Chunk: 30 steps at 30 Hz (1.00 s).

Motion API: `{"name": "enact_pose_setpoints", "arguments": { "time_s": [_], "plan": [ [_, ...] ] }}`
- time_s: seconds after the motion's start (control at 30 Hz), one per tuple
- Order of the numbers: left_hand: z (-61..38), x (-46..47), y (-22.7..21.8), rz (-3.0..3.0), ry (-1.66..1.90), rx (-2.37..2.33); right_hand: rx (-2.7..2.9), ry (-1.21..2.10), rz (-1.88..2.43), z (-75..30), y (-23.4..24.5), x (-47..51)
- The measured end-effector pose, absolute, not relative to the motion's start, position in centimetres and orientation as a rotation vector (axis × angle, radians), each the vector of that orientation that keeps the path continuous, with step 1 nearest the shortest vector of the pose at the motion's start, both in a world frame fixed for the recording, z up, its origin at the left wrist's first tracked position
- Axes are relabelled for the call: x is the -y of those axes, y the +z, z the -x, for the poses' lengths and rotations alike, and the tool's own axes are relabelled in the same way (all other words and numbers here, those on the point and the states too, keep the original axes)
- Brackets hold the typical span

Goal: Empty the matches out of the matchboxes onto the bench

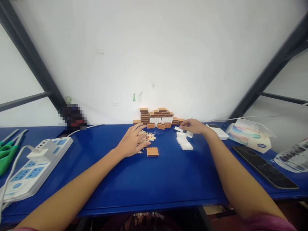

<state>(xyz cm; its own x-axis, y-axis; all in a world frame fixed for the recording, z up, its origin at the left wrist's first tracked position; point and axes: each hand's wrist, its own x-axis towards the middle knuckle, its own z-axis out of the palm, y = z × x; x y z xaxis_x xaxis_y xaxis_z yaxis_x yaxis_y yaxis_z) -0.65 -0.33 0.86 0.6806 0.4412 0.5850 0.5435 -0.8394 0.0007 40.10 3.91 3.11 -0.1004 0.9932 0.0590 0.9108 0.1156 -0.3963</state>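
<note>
My left hand point(131, 140) lies with its fingers spread over a loose heap of matches point(151, 137). In front of that heap a closed orange-brown matchbox point(152, 151) lies flat on the blue table point(154, 184). My right hand point(193, 126) is closed, its fingertips at the end of a small white matchbox tray point(178, 129). Close below it are several more white trays point(185, 143), one of them tilted point(189, 134). Three matchboxes point(160, 126) stand in a row between my hands, in front of stacked matchboxes point(144, 116).
Stacked matchboxes stand against the white wall point(154, 51). On the left are a power strip point(36, 171) with a plugged-in cable and green-handled scissors point(8, 154). To the right lie a white device point(218, 131), a tissue pack point(250, 134), a phone point(264, 166) and a clear plastic bottle point(293, 157).
</note>
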Motion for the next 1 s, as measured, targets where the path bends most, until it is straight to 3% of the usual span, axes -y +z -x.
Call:
{"name": "enact_pose_setpoints", "arguments": {
  "time_s": [0.1, 0.23, 0.43, 0.7, 1.0],
  "plan": [
    [2.0, -1.3, 3.1, 2.663, -0.96, 0.8, 2.104, 0.224, 1.914, -38.6, 2.9, -3.9],
    [3.7, -5.9, 6.0, 2.476, -1.195, 1.247, 2.164, 0.181, 1.934, -36.4, 2.9, -3.7],
    [0.6, -12.8, 8.0, 2.608, -0.854, 1.198, 2.28, 0.047, 1.79, -33.7, 3.5, -2.8],
    [-5.9, -13.3, 12.6, 2.516, -0.043, 1.254, 2.321, -0.132, 1.761, -32.0, 4.2, -1.8],
    [-6.8, -12.1, 12.9, 2.545, 0.112, 1.416, 2.331, -0.123, 1.799, -31.8, 4.3, -1.8]
  ]
}}
